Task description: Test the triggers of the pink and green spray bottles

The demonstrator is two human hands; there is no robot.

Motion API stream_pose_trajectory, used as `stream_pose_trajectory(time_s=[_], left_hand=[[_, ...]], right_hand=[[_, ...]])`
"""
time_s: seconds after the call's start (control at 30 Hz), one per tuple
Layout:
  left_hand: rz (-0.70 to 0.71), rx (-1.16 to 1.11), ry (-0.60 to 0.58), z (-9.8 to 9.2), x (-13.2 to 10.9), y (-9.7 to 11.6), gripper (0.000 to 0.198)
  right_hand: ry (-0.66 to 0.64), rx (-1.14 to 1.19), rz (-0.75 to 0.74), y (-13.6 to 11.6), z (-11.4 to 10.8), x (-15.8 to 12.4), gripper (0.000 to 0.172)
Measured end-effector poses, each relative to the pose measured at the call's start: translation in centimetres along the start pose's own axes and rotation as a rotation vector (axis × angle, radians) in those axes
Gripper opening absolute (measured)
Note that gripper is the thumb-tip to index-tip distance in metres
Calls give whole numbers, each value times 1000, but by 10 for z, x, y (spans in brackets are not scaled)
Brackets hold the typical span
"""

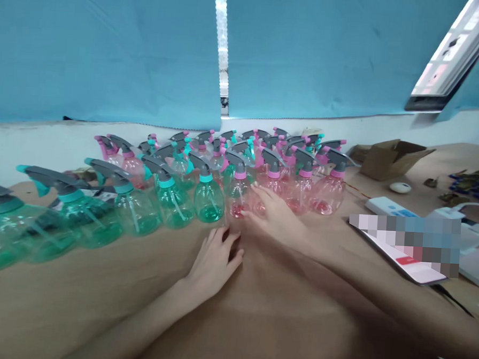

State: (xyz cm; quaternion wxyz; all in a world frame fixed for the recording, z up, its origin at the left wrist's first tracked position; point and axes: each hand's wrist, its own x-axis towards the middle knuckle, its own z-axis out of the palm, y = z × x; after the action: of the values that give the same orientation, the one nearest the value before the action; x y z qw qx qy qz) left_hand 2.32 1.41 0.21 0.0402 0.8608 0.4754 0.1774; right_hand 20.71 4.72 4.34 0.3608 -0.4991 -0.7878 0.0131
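My right hand reaches in from the right, thumb and fingers apart, beside a clear pink spray bottle with a grey trigger head and pink collar. Its fingertips are close to that bottle; whether they touch it I cannot tell. My left hand rests low over the table with loosely bent, spread fingers and nothing in them. Just beyond it stands a green spray bottle with a turquoise collar. More green bottles line the front row to the left, and pink ones to the right.
Several more spray bottles crowd behind the front row. On the right of the wooden table are an open cardboard box, a white computer mouse and a lit phone or tablet with a cable. Blue sheeting covers the wall behind.
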Motion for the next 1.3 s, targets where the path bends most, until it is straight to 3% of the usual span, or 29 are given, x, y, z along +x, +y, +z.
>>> stream_pose_trajectory(time_s=[0.33, 0.73, 1.0, 1.2, 1.3], left_hand=[[4, -72, 53, -5, -6, -17, 23], [-42, -148, 119, -34, -14, -20, 20], [-141, -204, 150, -33, 5, -13, 39], [-91, -409, 73, -19, 5, 15, 74], [-34, -501, 4, -17, -3, 31, 75]], right_hand=[[-5, -9, 238, -13, 17, 45, 65], [10, -229, 279, -21, 29, 48, 52], [0, -335, 145, -29, 6, 20, 60], [-14, -276, -1, -32, -27, -24, 62], [-34, -114, -52, -30, -48, -37, 55]])
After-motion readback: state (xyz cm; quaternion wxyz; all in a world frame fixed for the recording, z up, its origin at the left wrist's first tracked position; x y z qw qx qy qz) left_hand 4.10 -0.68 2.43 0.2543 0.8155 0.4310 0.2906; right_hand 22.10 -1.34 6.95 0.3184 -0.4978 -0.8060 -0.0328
